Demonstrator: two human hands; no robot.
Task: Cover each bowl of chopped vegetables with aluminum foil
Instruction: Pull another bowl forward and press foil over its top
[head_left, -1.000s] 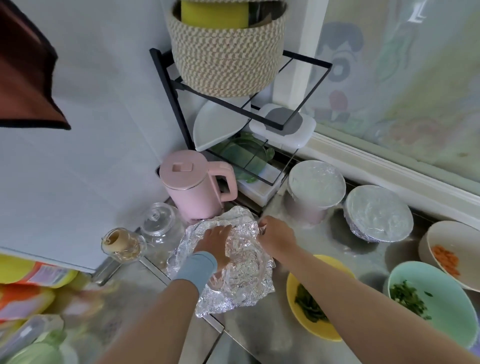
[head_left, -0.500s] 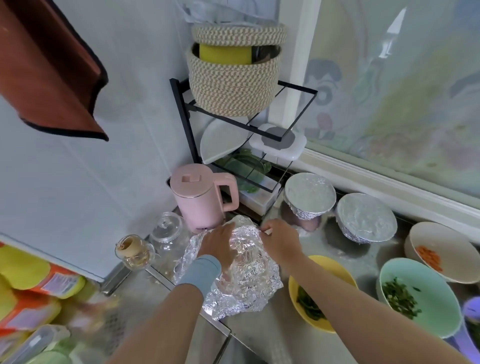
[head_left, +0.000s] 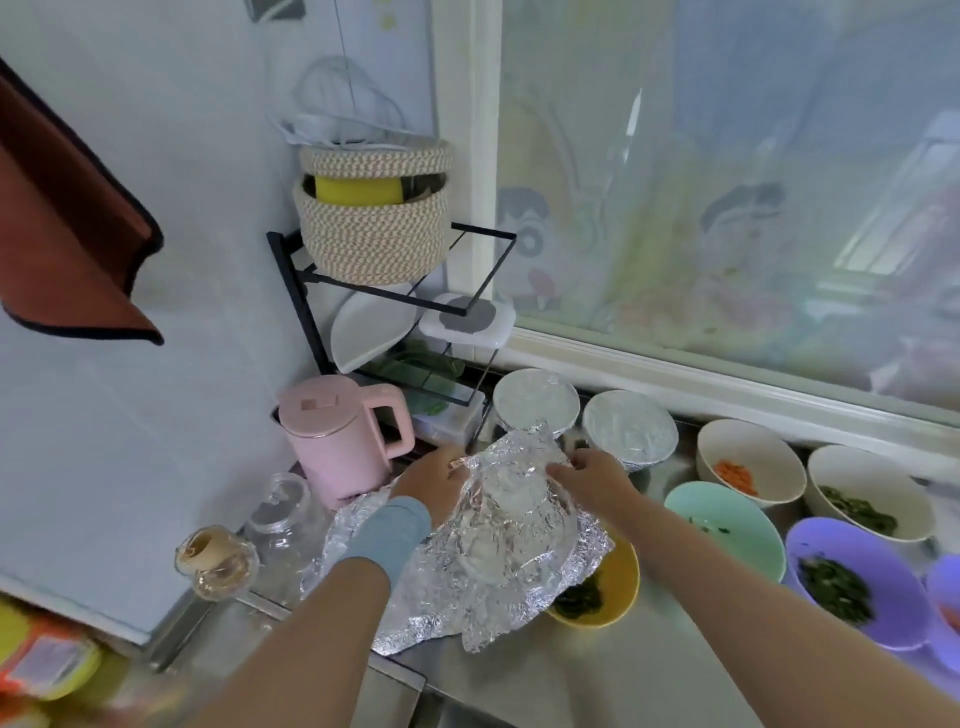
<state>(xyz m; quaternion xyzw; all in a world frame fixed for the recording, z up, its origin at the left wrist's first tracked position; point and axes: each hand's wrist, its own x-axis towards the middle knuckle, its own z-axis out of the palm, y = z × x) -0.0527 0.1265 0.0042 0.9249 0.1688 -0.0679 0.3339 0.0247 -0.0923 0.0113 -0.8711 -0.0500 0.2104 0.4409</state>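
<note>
A crumpled sheet of aluminum foil (head_left: 498, 540) is draped over a bowl at the counter's middle; the bowl's round shape shows through, its contents are hidden. My left hand (head_left: 431, 483), with a blue wristband, pinches the foil's far left edge. My right hand (head_left: 592, 475) grips the foil's far right edge. Two foil-covered bowls (head_left: 535, 402) (head_left: 628, 431) stand behind. Uncovered bowls hold vegetables: a yellow bowl (head_left: 618, 587) partly under the foil, a mint bowl (head_left: 727, 525), a white bowl with carrot (head_left: 748, 462), a white bowl with greens (head_left: 867, 493), and a purple bowl (head_left: 852, 582).
A pink kettle (head_left: 337, 436) stands at the back left beside a black wire rack (head_left: 395, 291) holding a woven basket (head_left: 374, 228) and plates. A glass jar (head_left: 285, 509) and a small corked bottle (head_left: 215, 558) sit left of the foil. The window ledge (head_left: 727, 379) runs behind the bowls.
My view has tilted up and right, showing more bowls. Both hands have shifted to the foil's far edge, and the sheet now spreads wider over the bowl and onto the yellow bowl's rim.
</note>
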